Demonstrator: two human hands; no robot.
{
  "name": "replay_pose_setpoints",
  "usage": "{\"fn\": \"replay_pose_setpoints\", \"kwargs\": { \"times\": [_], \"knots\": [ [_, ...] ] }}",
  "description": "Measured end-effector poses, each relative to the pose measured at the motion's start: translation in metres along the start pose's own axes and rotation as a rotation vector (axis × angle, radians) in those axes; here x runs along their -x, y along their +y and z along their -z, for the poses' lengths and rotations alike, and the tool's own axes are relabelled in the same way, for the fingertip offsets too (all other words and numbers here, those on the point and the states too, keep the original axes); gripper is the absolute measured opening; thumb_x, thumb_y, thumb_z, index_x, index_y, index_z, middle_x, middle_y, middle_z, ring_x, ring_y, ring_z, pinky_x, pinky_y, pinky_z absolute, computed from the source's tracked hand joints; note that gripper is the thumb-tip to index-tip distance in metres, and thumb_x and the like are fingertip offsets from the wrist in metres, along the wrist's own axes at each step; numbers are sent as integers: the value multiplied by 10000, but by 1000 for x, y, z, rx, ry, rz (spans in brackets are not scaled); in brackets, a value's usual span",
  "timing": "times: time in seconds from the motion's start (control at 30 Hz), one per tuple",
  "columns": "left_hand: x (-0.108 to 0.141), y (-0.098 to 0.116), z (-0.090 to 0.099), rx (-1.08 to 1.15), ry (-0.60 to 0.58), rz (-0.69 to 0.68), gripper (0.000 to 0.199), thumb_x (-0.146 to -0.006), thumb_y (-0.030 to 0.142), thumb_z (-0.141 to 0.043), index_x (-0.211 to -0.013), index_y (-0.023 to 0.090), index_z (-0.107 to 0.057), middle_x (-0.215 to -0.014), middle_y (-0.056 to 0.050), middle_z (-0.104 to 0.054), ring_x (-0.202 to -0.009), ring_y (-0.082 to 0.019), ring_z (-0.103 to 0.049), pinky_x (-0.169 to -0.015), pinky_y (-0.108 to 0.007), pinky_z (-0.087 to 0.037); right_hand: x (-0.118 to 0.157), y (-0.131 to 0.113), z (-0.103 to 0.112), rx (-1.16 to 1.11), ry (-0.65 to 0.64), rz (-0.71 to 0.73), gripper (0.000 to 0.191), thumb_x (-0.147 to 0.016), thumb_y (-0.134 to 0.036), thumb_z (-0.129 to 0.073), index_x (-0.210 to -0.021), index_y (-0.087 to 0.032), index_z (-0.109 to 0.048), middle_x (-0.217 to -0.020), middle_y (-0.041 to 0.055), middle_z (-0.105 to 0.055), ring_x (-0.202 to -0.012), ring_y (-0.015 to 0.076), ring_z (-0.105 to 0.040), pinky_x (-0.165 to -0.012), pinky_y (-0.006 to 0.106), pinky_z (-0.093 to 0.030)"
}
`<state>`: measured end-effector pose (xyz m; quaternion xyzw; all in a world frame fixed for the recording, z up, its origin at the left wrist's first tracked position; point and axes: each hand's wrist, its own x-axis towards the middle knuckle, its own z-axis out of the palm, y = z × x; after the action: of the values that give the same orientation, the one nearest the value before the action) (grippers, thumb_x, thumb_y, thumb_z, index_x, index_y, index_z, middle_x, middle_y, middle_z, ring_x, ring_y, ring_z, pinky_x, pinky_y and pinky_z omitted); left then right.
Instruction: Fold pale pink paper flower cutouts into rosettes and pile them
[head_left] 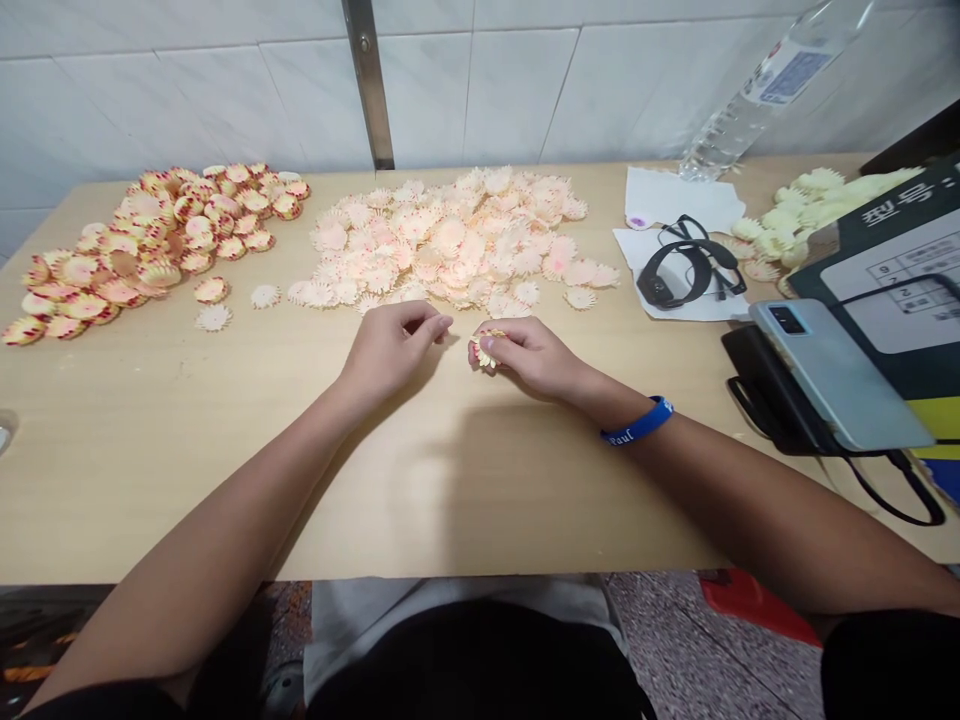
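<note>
My right hand [536, 357] is closed on a small yellowish artificial flower piece [487, 352] with red-tipped petals, the thumb pressed on its face. Just left of it, my left hand [394, 348] is curled, thumb and forefinger together; whether anything tiny sits between them cannot be seen. Behind both hands spreads a loose heap of pale pink flower petal discs [450, 240]. To the far left lies a pile of thicker yellow flower pieces [142, 235] with red edges. Two pale discs and one red-edged piece [211, 290] lie apart between the heaps.
On the right are paper sheets [637, 265] with black glasses and a dark band [679, 275], a phone [844, 375] on a black case with a cable, and a dark printed box [900, 270]. Behind stand a tilted water bottle [772, 90], pale green pieces [810, 210] and a tiled wall.
</note>
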<state>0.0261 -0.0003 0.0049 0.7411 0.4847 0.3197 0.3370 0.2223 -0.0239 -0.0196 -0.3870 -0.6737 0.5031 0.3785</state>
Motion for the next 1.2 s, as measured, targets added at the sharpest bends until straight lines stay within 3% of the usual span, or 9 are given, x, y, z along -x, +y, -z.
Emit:
{"fn": "replay_pose_setpoints", "kwargs": {
  "times": [0.1, 0.2, 0.3, 0.4, 0.5, 0.63, 0.7, 0.87, 1.2],
  "knots": [
    [-2, 0, 9, -155, 110, 4, 138, -807, 270, -599, -767, 186, -700, -773, -27, -699, -734, -178, -586, -679, -281, -408, -1, 1, 1, -99, -2, -40, 235, -884, -295, -523, -759, -134, -640, -695, 27, -572, -583, 101, -474, -548, 242, -388],
    [-3, 3, 21, -405, 154, 12, 201, -839, 316, -582, -710, 198, -681, -692, -46, -667, -711, -213, -595, -671, -317, -400, -1, 2, 1, -175, 27, -64, 144, -864, -275, -586, -915, -146, -625, -651, -9, -556, -567, 99, -492, -552, 241, -401],
    [-3, 4, 31, -634, 203, 30, 347, -890, 371, -518, -601, 199, -604, -588, -70, -581, -713, -262, -601, -679, -359, -403, -3, 5, 1, -250, 76, -77, 244, -846, -306, -648, -1026, -185, -536, -620, -39, -584, -508, 87, -482, -486, 215, -354],
    [-3, 1, 31, -693, 253, -27, 219, -885, 267, -491, -731, 200, -633, -761, -103, -644, -887, -304, -608, -770, -396, -437, -5, 8, 0, -300, 112, -96, 310, -824, -379, -690, -966, -206, -474, -679, -15, -655, -462, 70, -470, -438, 199, -334],
    [-3, -3, 21, -594, 283, -162, 197, -873, 173, -463, -965, 187, -637, -1057, -121, -661, -1033, -284, -574, -880, -405, -448, -8, 12, 1, -308, 152, -110, 371, -777, -429, -742, -900, -201, -476, -734, 12, -682, -487, 80, -532, -440, 208, -400],
    [2, 1, 2, -318, 110, -222, 196, -924, 286, -472, -947, 175, -632, -945, -81, -668, -878, -210, -605, -759, -331, -479, -11, 14, 1, -313, 186, -96, 391, -720, -468, -791, -861, -172, -578, -733, 2, -642, -625, 121, -643, -594, 263, -543],
    [4, 4, -7, -203, 13, -189, 209, -886, 372, -562, -935, 181, -634, -912, -57, -667, -810, -184, -600, -682, -296, -465, -11, 14, -1, -319, 191, -99, 392, -701, -478, -804, -846, -167, -614, -744, 7, -647, -683, 137, -664, -662, 287, -567],
    [5, 3, -20, -29, -74, -4, 317, -756, 466, -707, -844, 176, -614, -778, -9, -633, -665, -141, -544, -578, -257, -392, -9, 12, -7, -300, 257, -133, 425, -607, -433, -874, -793, -168, -599, -669, -14, -638, -618, 128, -639, -586, 257, -543],
    [-4, -4, -9, 269, -130, 115, 283, -750, 401, -709, -652, 159, -601, -620, 0, -566, -590, -120, -473, -561, -257, -337, -9, 11, 1, -392, 133, -166, 445, -651, -474, -853, -846, -134, -642, -706, 64, -732, -659, 167, -712, -616, 270, -573]
  ]
}}
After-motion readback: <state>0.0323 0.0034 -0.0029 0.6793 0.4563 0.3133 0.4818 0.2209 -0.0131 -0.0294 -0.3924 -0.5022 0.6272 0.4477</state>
